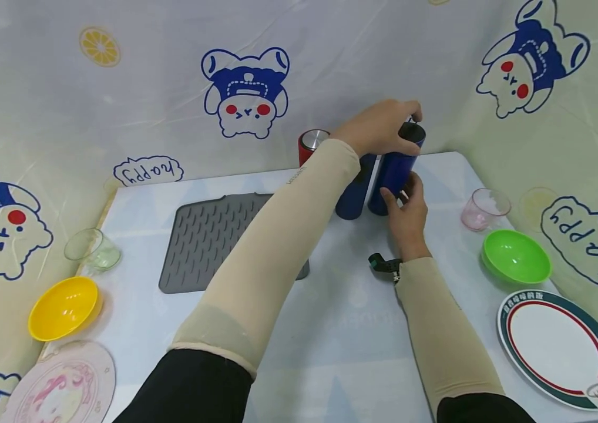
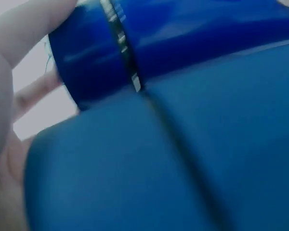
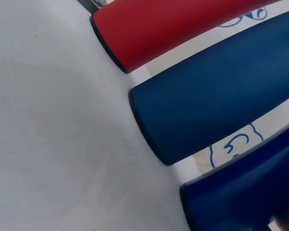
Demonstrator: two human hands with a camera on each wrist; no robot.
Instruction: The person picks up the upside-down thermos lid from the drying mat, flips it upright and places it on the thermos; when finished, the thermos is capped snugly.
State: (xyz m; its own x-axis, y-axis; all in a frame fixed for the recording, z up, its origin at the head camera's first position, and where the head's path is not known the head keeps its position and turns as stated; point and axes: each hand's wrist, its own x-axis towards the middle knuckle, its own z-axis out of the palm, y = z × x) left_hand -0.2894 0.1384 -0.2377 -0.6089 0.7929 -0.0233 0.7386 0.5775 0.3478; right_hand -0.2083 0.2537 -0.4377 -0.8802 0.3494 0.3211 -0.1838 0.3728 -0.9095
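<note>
At the back of the table, a glossy dark blue thermos flask (image 1: 390, 176) leans slightly, its top tilted to the right. My left hand (image 1: 380, 126) grips it around the lid from above. Lower down, the thumb and fingers of my right hand (image 1: 407, 220) hold its body. A matte blue flask (image 1: 353, 194) stands close on its left, partly behind my left wrist; it fills the front of the left wrist view. Further left is a red flask (image 3: 159, 33) with a silver lid, mostly covered by my left forearm in the head view.
A grey ribbed mat (image 1: 214, 241) lies left of centre under my left forearm. Along the left edge are a clear glass (image 1: 100, 252), a yellow bowl (image 1: 66, 308) and a pink-patterned plate (image 1: 61, 388). On the right are a pink glass (image 1: 481, 211), a green bowl (image 1: 516, 258) and a green-rimmed plate (image 1: 558, 346).
</note>
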